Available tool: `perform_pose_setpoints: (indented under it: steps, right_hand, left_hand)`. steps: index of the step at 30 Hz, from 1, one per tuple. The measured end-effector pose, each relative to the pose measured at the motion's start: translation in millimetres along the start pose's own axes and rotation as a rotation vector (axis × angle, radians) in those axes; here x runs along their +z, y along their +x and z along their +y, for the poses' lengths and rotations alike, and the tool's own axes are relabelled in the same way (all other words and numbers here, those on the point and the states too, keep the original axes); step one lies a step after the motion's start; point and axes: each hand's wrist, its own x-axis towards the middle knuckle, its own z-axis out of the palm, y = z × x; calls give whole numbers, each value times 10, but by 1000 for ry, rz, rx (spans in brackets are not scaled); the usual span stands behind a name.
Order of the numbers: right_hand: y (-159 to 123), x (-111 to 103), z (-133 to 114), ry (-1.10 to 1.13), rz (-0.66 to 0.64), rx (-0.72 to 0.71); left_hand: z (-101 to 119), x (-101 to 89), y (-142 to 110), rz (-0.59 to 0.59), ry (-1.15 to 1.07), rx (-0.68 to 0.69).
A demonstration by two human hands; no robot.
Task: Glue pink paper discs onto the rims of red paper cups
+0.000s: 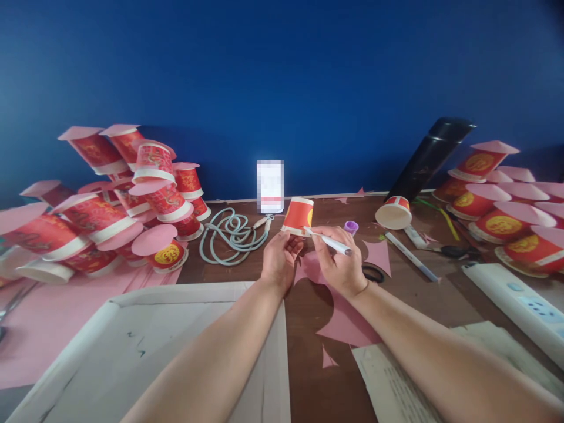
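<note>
My left hand point(282, 258) has its fingers curled at the white rim of a red paper cup point(298, 217), grasping it rim-down in front of me, with part of its yellow emblem showing. My right hand point(341, 261) grips a white pen point(332, 242), its tip at the cup's side; I can't tell whether it touches.

Just beyond the right fingers stands a small purple cap point(351, 227). Cut pink paper point(348, 320) lies under that hand. Farther right, another red paper cup point(393, 214) lies on its side, pale round end toward me; I can't make out anything inside. A black flask point(425, 161) leans behind it, closed at the top. By my left forearm, the shallow white tray point(170, 335) holds only a few dark marks. Stacked cups with pink paper tops fill both sides, rims down where I can see them, so their insides are hidden.

Gold round emblems mark the right stack point(492, 222); gold designs decorate most of the left stack point(94, 220). The printed sheet point(388, 376) carries lines too small to read, and the phone point(270, 187) screen is blurred out.
</note>
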Motion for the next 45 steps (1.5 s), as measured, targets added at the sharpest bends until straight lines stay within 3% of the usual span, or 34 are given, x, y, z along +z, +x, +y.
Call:
perform_pose_setpoints:
  steps: [30, 45]
  right_hand:
    - [-11, -11, -27, -5, -34, 21]
    - [0, 10, 11, 2, 12, -7]
  left_hand:
    - [-23, -19, 15, -26, 34, 39]
    - [-26, -18, 10, -39, 73, 42]
